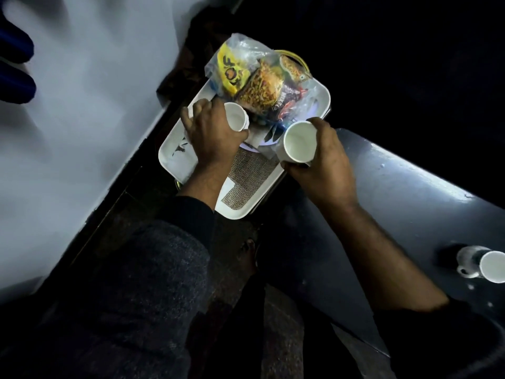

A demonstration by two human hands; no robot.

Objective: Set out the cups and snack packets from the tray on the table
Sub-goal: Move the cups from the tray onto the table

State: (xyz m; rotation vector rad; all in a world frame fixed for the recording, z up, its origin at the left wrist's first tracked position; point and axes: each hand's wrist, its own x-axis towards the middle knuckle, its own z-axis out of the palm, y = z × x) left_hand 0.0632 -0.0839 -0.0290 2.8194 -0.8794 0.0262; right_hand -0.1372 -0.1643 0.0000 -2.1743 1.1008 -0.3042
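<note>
Snack packets [261,83] crowding tray [175,149], third cup [492,266] aside

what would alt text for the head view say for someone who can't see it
Seen from above in dim light, a person's left hand and right hand each grip a white paper cup over a white tray holding a clear bag of snack packets. Another cup stands on the dark table at right.

Dark grey tabletop [410,187] is running along the right side, catching glare on its surface. One white paper cup [493,266] is sitting on it near the right frame edge, beside a small white object [468,265] too blurred to identify. White tray [175,151] is sitting left of the tabletop; its support is hidden.
</note>
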